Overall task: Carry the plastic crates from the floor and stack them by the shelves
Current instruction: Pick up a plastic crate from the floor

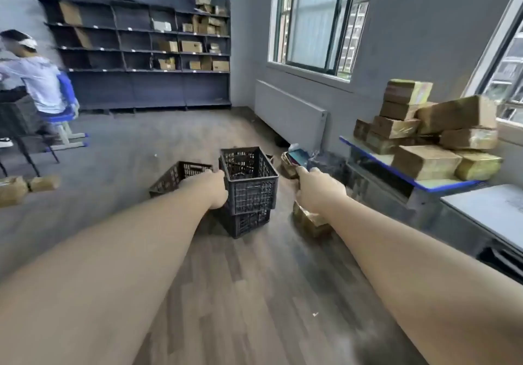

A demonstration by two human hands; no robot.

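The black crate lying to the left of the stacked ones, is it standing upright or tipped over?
Tipped over. The left crate lies on its side on the floor, while the top crate stands upright, open mouth up.

The stacked crates [249,186] are black with an open lattice pattern in their walls, and so is the tipped crate [181,179] beside them. The floor [254,294] shows wood-grain planks in grey-brown streaks. The shelves [135,50] are dark navy and hold tan cardboard boxes [192,46]. The parcels [441,130] heaped on the surface [441,185] are brown with glossy yellowish tape; that surface is pale with a blue edge. The walls [424,25] are grey, the radiator [288,107] white.
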